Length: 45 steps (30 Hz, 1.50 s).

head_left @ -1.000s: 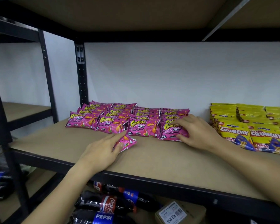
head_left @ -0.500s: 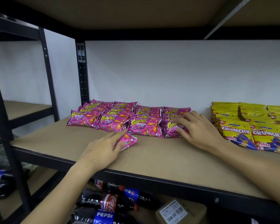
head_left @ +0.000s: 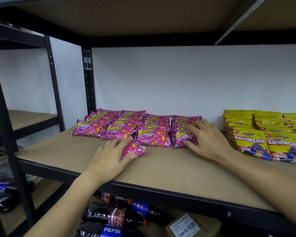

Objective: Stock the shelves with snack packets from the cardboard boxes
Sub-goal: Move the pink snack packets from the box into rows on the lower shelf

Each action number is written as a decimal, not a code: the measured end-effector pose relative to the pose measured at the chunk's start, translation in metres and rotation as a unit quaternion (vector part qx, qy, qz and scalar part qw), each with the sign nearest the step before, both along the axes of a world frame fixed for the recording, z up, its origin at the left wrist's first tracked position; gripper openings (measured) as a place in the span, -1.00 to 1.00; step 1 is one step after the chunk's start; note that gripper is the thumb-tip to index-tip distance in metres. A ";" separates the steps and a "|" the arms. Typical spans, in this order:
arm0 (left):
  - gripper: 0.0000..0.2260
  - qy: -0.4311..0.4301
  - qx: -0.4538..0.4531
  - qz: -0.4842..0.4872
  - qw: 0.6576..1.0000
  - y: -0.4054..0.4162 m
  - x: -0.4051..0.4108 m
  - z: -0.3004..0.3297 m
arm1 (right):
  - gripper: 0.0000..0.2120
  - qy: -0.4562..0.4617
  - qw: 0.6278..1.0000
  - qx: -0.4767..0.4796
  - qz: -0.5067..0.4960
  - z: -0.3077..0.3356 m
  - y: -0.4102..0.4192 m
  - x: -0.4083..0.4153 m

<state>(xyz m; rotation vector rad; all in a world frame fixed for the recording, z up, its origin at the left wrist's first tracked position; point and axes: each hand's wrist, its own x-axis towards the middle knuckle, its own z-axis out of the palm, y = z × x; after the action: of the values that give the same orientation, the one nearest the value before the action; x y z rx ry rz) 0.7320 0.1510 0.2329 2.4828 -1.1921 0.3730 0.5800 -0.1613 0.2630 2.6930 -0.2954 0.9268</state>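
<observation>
Several pink Corntoz snack packets (head_left: 149, 135) lie in overlapping rows at the back of the brown shelf board (head_left: 169, 170). My left hand (head_left: 109, 156) holds one loose pink packet (head_left: 134, 149) just in front of the rows, fingers on top and thumb under its near edge. My right hand (head_left: 207, 141) lies spread over the rightmost column, fingers straight on the rear packets and thumb against the front packet (head_left: 181, 138). No cardboard stock box lies within reach on this shelf.
Yellow Crunchy packets (head_left: 266, 134) are stacked to the right, close to my right wrist. A black upright post (head_left: 88, 79) stands at the back left. Below the shelf lie cola bottles (head_left: 116, 218) and a small labelled cardboard box (head_left: 188, 226).
My right hand has slid back and up over the rightmost column of pink packets, its fingers straightening. My left hand has stayed on the loose packet, nudging it slightly toward the rows.
</observation>
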 end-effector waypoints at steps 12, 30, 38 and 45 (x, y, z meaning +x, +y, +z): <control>-0.50 -0.066 -0.069 -0.090 0.991 -0.023 -0.009 0.013 | -0.58 -0.092 0.979 0.178 0.033 0.015 -0.016 -0.022; -0.42 -0.205 -0.102 -0.162 0.960 -0.103 0.002 0.028 | -0.60 -0.001 0.996 0.089 0.004 0.006 -0.025 -0.022; -0.38 -0.201 -0.083 -0.151 0.964 -0.104 0.019 0.016 | -0.61 -0.008 0.997 0.071 -0.020 0.003 -0.026 -0.023; -0.42 -0.230 -0.045 -0.140 0.962 -0.112 0.027 0.015 | -0.57 -0.033 0.997 0.065 -0.035 -0.002 -0.021 -0.021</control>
<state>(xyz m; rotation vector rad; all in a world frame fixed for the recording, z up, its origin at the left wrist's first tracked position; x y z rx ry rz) 0.7585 0.0388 0.2484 2.1686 -1.6361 0.9365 0.5592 -0.1820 0.2611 2.7532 -0.4760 1.0088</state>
